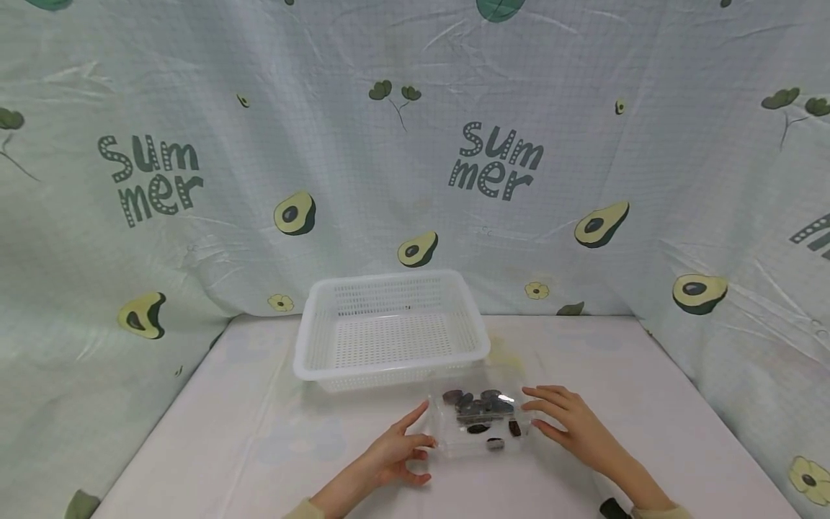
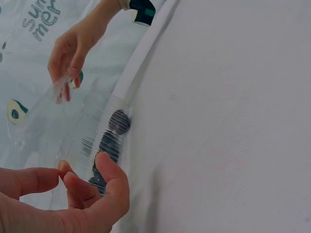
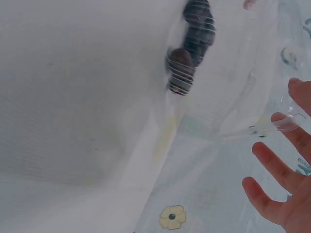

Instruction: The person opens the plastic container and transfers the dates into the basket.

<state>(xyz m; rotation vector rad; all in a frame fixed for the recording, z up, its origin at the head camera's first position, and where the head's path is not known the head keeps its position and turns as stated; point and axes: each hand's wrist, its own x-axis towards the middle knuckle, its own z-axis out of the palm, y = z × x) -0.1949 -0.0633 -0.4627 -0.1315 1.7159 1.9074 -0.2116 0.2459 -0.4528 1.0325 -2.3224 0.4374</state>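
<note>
Clear see-through plastic box (image 1: 452,442), held between two bare hands over the white worktop (image 1: 648,432), contains dark, oval, wrinkled pieces (image 1: 478,412). Left hand (image 1: 397,454): thumb and a fingertip pinch the box's left edge. Right hand (image 1: 573,425): fingers spread and loose at the right edge, not clenched. Just beyond the box and partly left: white rectangular perforated plastic basket (image 1: 395,366). Farther back: pale green curtain (image 1: 402,43) printed with avocados, flowers and "summer".
</note>
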